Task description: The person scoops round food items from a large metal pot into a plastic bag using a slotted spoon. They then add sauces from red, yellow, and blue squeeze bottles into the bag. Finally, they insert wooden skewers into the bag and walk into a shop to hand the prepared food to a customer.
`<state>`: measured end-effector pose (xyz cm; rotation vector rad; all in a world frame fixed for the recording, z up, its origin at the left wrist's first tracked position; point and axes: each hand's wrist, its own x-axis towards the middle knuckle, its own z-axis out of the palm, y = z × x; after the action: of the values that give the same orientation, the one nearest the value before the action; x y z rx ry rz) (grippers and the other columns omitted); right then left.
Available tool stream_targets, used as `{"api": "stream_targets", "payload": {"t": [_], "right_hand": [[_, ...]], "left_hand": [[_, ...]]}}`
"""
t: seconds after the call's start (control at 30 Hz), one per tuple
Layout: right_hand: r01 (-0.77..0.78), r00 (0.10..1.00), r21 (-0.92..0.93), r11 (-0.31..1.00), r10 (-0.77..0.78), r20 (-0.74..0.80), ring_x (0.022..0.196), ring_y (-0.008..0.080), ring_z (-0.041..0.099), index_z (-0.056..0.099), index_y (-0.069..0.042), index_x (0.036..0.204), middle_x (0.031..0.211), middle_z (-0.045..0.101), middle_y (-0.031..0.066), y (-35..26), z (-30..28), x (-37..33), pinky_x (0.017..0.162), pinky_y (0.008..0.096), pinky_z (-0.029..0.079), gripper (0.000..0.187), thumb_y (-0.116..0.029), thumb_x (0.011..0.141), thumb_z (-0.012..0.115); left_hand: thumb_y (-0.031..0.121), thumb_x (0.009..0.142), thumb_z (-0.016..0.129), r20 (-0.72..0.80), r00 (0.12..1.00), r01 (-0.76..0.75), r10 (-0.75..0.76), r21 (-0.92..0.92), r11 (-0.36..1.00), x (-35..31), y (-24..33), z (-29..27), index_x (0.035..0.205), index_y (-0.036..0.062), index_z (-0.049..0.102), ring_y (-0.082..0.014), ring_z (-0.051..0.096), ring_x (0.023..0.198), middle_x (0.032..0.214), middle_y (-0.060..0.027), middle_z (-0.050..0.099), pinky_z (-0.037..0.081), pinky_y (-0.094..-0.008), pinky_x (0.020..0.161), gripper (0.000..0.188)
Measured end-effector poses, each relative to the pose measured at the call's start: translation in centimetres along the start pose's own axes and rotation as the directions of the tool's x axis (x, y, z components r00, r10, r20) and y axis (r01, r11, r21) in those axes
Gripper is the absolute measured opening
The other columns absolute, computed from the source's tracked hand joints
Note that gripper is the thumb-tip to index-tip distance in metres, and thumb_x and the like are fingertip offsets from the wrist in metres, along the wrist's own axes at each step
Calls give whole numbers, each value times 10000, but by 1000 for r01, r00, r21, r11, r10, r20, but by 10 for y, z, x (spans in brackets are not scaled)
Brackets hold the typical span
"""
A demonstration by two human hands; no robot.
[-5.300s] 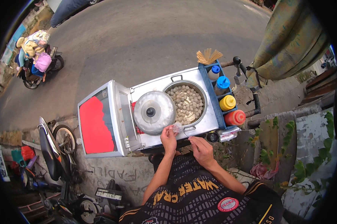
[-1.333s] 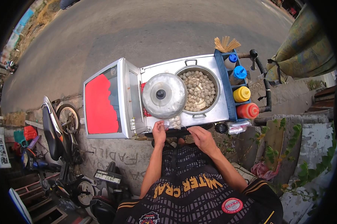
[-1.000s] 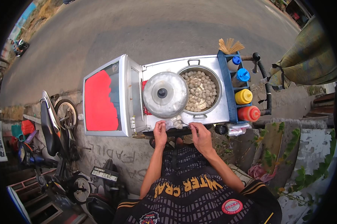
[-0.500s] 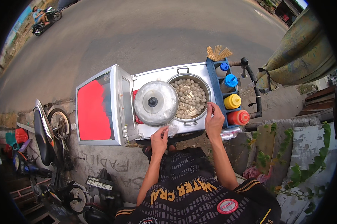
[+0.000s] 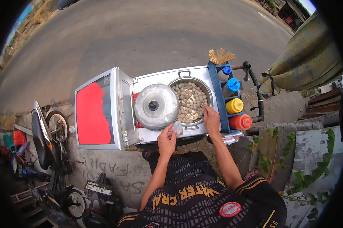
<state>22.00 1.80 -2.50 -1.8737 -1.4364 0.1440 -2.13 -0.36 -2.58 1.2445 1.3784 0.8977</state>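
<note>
My left hand (image 5: pixel 166 140) is closed on a small clear plastic bag (image 5: pixel 177 128), just in front of a round metal lid (image 5: pixel 152 116) with a black knob. To the right of the lid sits a metal pot (image 5: pixel 210 98) with two handles, holding many small greyish meatballs (image 5: pixel 190 99). My right hand (image 5: pixel 211 120) is at the pot's near right rim, its thumb and fingertips pinched together over the edge. Whether anything thin is between those fingertips is too small to make out.
A blue rack (image 5: pixel 214 81) along the cart's right end holds wooden skewers (image 5: pixel 221 57) and blue-capped, yellow (image 5: pixel 234 106) and red (image 5: pixel 240 122) squeeze bottles. A glass-sided case (image 5: pixel 120 110) stands at the left. Parked motorbikes (image 5: pixel 44 140) are at lower left; a road runs beyond.
My right hand has moved left, bringing its fingertips over the pot. My left hand has shifted slightly right, with the bag raised and more visible. The motorbike rider has left the view.
</note>
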Motion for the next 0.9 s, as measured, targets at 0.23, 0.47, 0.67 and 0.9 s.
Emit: {"api": "stream_targets", "payload": {"t": [0.23,0.47,0.67,0.9], "right_hand": [[-26,1000,81,996,26,5,952,395,747,741,5,1155,1051,753,229,-12,-13,-23,816,431,593,191,-30,988,657],[30,998,-1,1000,-30,63,962,383,759,743,28,1146,1063,767,220,6,-1,-10,825,400,598,187,-20,979,674],[46,998,109,993,-50,42,980,412,741,736,29,1146,1060,753,241,-16,-11,-30,834,427,601,191,-42,984,662],[11,984,4,1000,-11,180,999,441,715,728,28,1134,1092,746,230,0,-4,-24,832,437,593,188,-64,1002,631]], "left_hand": [[83,1021,675,11,999,45,-44,-43,998,3,-18,-4,1314,-16,701,-162,755,867,976,-147,779,604,-294,751,310],[96,1028,672,52,998,40,-38,-42,998,1,-13,-1,1311,-4,702,-132,738,835,955,-125,780,579,-274,756,302],[99,1020,678,44,995,88,-84,-84,993,0,-13,-7,1277,2,720,-143,731,812,933,-127,768,580,-299,733,278],[95,1025,673,88,991,108,-100,-94,990,1,-12,-5,1289,-1,711,-112,707,795,902,-106,763,561,-272,716,283]]}}
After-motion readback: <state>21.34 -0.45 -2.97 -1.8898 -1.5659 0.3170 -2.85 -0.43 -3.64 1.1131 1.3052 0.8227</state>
